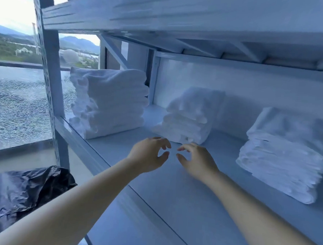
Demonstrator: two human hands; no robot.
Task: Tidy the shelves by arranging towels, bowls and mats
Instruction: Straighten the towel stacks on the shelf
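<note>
Above the white metal shelf (172,188), the left hand (147,155) and right hand (198,161) hover empty, fingers loosely curled, just in front of the leaning middle stack of folded white towels (191,116), probably to straighten it.

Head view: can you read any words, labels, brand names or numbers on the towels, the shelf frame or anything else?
There is no readable text anywhere in this view.
Left towel stack, middle towel stack, right towel stack: plain white, no tags or labels showing.
Shelf upright: only punched holes, no markings.
Black bag: no print visible.
Buildings outside the window: too small and blurred to show any sign.
</note>
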